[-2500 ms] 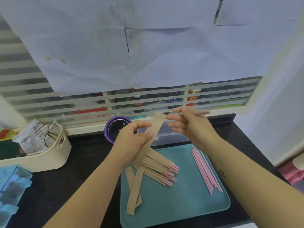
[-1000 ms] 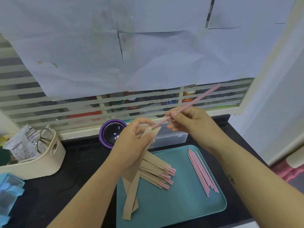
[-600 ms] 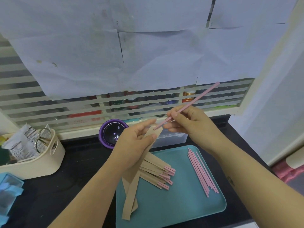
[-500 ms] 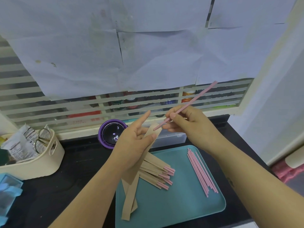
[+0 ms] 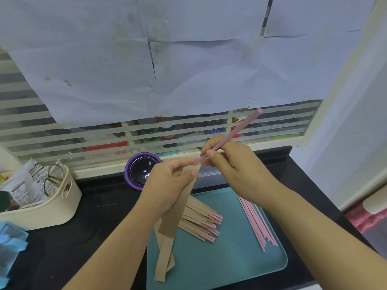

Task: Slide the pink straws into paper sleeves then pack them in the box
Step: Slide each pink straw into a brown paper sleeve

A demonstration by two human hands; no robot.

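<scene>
My left hand (image 5: 167, 187) grips a brown paper sleeve (image 5: 178, 208) by its upper end, above the teal tray (image 5: 230, 266). My right hand (image 5: 230, 164) pinches a pink straw (image 5: 234, 130) that slants up to the right, its lower tip at the sleeve's mouth. Several sleeved straws (image 5: 201, 220) lie in a pile on the tray's left part. Loose pink straws (image 5: 257, 222) lie on its right part. Two empty sleeves (image 5: 164, 260) rest over the tray's left edge. A clear box (image 5: 211, 180) sits behind the tray, mostly hidden by my hands.
A purple round container (image 5: 140, 170) stands behind the tray. A cream basket (image 5: 52, 206) with packets and glasses sits at the left, a blue plastic organizer (image 5: 10, 245) in front of it. The black counter (image 5: 94, 227) ends at a slatted window screen.
My right hand has brought the straw's lower tip down to the sleeve's mouth. My left forefinger, raised half a second ago, has curled back onto the sleeve's top.
</scene>
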